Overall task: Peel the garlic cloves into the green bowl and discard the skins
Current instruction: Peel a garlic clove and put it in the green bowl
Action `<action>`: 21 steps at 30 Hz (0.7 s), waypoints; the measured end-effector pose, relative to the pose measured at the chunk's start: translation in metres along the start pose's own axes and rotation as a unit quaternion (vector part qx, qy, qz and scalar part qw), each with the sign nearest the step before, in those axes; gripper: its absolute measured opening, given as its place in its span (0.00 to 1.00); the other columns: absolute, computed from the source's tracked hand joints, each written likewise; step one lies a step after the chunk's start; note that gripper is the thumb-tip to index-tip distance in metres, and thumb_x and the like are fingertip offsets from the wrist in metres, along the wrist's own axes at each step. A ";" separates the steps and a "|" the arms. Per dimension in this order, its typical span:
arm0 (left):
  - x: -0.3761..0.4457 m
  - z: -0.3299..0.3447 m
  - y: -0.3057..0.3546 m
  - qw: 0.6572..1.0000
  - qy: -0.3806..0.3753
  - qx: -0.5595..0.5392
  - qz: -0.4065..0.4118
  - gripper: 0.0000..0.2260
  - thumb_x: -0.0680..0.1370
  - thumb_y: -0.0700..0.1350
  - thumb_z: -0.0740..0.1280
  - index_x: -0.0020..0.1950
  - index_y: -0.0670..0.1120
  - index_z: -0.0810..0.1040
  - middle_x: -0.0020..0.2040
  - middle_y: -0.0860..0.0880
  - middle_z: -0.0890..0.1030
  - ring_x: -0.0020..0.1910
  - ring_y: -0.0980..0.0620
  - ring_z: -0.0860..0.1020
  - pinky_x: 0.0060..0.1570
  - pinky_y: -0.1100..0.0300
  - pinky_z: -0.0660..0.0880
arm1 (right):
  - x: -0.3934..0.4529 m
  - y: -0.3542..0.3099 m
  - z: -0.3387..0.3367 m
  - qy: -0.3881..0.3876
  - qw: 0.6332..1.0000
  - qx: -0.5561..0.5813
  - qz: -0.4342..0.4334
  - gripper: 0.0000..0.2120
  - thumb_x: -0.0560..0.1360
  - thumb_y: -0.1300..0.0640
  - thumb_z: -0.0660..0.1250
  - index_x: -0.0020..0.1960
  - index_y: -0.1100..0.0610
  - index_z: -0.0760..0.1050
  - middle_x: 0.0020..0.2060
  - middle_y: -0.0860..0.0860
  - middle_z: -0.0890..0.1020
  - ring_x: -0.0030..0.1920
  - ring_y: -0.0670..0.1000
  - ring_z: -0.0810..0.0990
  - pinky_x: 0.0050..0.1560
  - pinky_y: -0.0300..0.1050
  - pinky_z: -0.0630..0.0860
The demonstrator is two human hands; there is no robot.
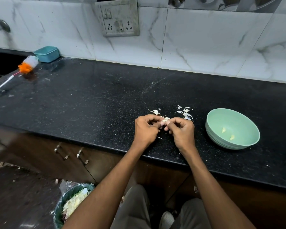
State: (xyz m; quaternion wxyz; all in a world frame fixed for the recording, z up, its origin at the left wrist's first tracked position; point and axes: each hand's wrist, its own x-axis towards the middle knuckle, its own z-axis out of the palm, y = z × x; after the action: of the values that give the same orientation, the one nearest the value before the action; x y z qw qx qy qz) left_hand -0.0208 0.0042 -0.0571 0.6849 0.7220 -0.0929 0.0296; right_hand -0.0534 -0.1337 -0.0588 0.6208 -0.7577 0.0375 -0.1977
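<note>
Clove (164,120) pinched between both hands' fingers (162,124); a slip could drop it among skins (186,114) just beyond, missing the bowl (211,129).

Pale garlic clove (164,120): pinched between fingertips above counter. Round mint-green plastic bowl (249,142): upright at right, holding two peeled yellowish cloves (223,130) (apart). Papery white skins (186,114): scattered just beyond.
</note>
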 end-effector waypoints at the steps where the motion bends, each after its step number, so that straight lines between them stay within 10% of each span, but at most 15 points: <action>1: 0.000 0.000 0.000 1.000 -0.001 0.001 0.002 0.04 0.75 0.34 0.75 0.47 0.41 0.87 0.41 0.48 0.87 0.38 0.54 0.85 0.38 0.61 0.81 | 0.000 -0.001 0.000 0.000 1.000 0.008 0.004 0.07 0.76 0.65 0.70 0.42 0.60 0.86 0.32 0.54 0.85 0.32 0.46 0.80 0.36 0.39 0.73; 21: 0.001 -0.001 0.001 0.999 0.004 -0.026 -0.024 0.07 0.74 0.30 0.73 0.44 0.40 0.87 0.41 0.45 0.86 0.34 0.53 0.81 0.34 0.62 0.78 | -0.002 -0.003 -0.003 0.014 0.999 0.035 0.003 0.03 0.75 0.66 0.74 0.45 0.62 0.86 0.34 0.54 0.86 0.32 0.45 0.80 0.36 0.37 0.75</action>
State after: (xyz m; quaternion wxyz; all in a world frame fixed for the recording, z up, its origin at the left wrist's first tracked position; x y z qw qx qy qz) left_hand -0.0197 0.0051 -0.0562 0.7047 0.7056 -0.0737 0.0137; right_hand -0.0566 -0.1352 -0.0559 0.6468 -0.7326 0.0414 -0.2080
